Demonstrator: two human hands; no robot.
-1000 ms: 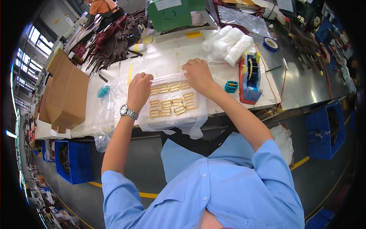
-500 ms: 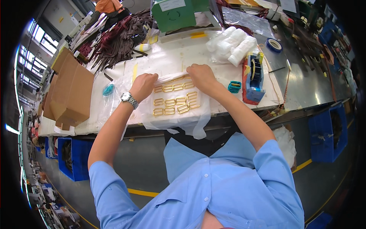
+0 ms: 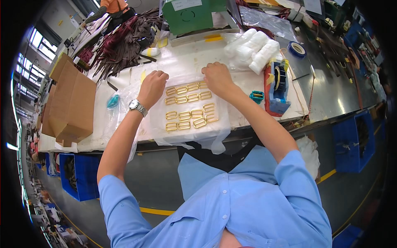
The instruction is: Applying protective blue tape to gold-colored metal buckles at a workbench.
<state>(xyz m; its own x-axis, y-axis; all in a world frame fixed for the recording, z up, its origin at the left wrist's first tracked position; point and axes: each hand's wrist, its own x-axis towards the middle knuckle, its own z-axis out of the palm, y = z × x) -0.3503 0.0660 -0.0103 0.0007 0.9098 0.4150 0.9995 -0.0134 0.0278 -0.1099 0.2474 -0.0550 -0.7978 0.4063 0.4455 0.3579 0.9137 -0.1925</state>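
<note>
A thin, translucent white plastic sheet (image 3: 159,136) lies on the near part of the worktable and hangs over its front edge. Gold metal slide buckles (image 3: 187,98) are laid out on it in rows, some end to end, with a few at the right set at a different angle. At the sheet's far left corner my left hand (image 3: 153,87) is closed, its fingers pinched on the plastic. My right hand (image 3: 218,79) is closed likewise at the far right corner, above the buckles. The fingertips of both hands are partly hidden.
An open cardboard box (image 3: 74,105) stands left. To the right are a tape dispenser (image 3: 278,89), a teal bundle (image 3: 257,97), white plastic rolls (image 3: 256,47) and blue tape (image 3: 297,49). Dark strips (image 3: 120,47) and a green box (image 3: 192,16) lie at the back.
The sheet's far edge, earlier drawn over the top buckles, has moved back and flattened, so the far rows show fully. Both hands have shifted slightly; my right hand has moved a little farther away.
</note>
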